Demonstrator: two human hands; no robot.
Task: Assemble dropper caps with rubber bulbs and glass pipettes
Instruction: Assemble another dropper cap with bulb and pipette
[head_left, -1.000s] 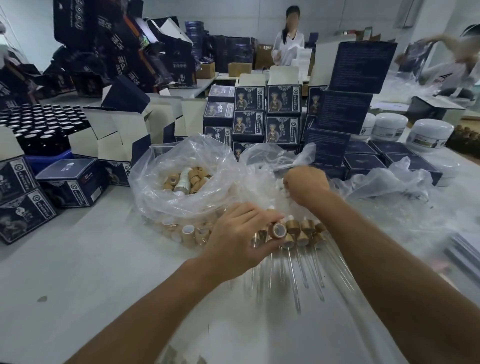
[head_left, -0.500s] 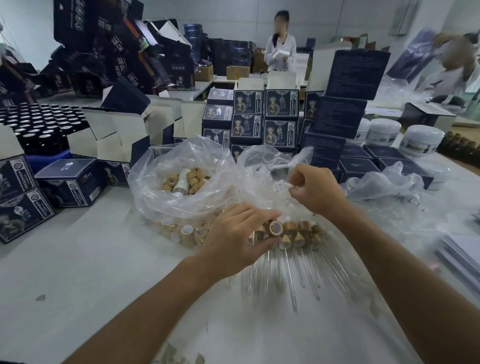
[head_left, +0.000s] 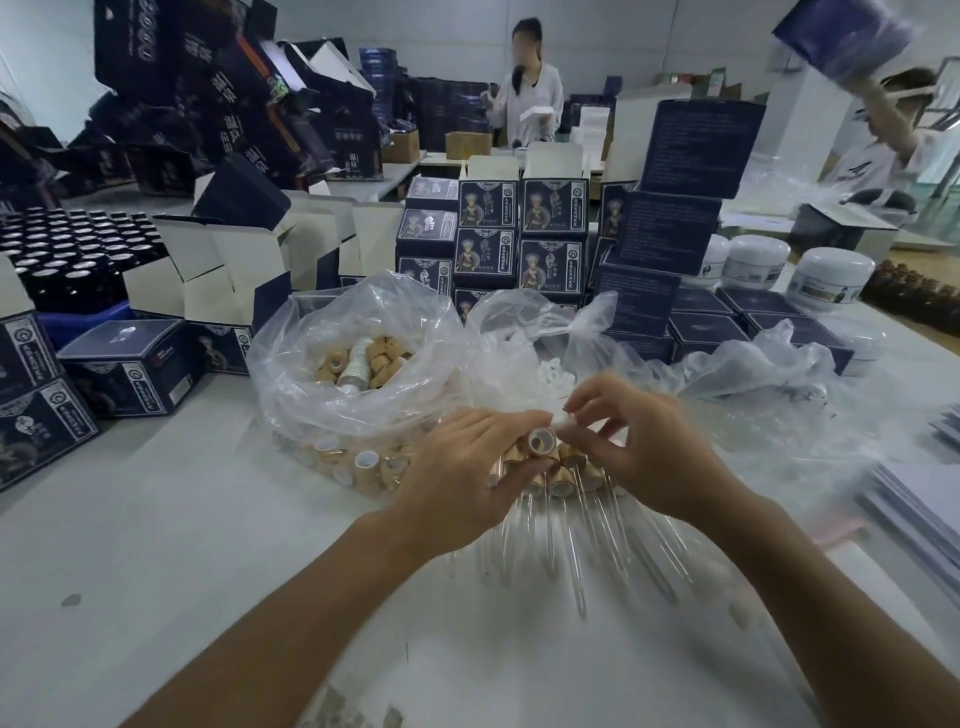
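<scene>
Left hand (head_left: 457, 467): over the near end of a cluster of tan dropper caps (head_left: 550, 467), thumb and fingers curled round one cap (head_left: 542, 442) held with its open white-lined mouth toward the camera.
Right hand (head_left: 644, 441): fingertips pinching a small white rubber bulb (head_left: 563, 422), just beside the held cap's rim; contact between the two not discernible.
Glass pipettes (head_left: 576, 561): clear tubes fanned on the white table (head_left: 208, 545) below the caps, toward the camera; count unclear, outlines faint against the surface.
Clear plastic bag (head_left: 332, 395), left of hands: loose tan caps inside, lower ones blurred through the film.
Second bag (head_left: 540, 332), behind hands: white bulbs, mostly veiled by crumpled plastic.
Dark printed boxes (head_left: 519, 234): stacked behind the bags.
White jars (head_left: 831, 278): far right.
Dark bottles (head_left: 67, 244): far left, in rows, partly cut off.
</scene>
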